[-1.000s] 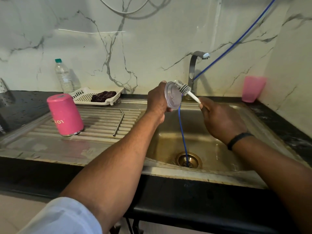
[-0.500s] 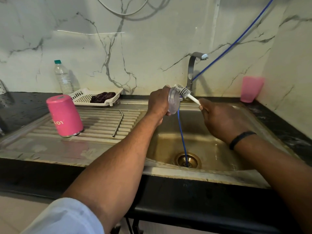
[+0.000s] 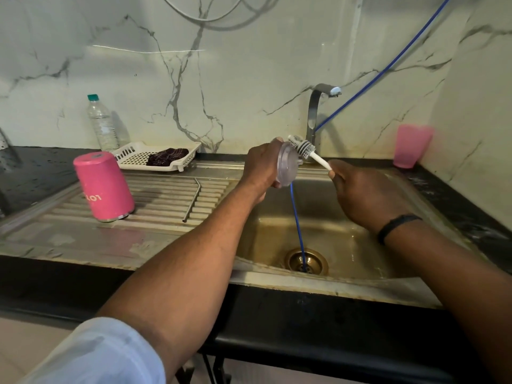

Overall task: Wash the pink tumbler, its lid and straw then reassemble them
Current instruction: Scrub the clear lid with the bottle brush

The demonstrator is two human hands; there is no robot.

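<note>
Lid (image 3: 286, 166) in left hand (image 3: 263, 167), brush (image 3: 306, 149) against it

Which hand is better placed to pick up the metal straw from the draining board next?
Left, probably. The left hand, holding the lid, is nearer the straw lying on its side. The right hand grips the brush across the sink.

- Left hand (image 3: 263, 169), at 12 o'clock, fingers curled in a grip round the clear lid (image 3: 286, 169).
- Right hand (image 3: 363, 194), toward 2 o'clock, pinches the brush (image 3: 306, 151) handle, forearm bare.
</note>
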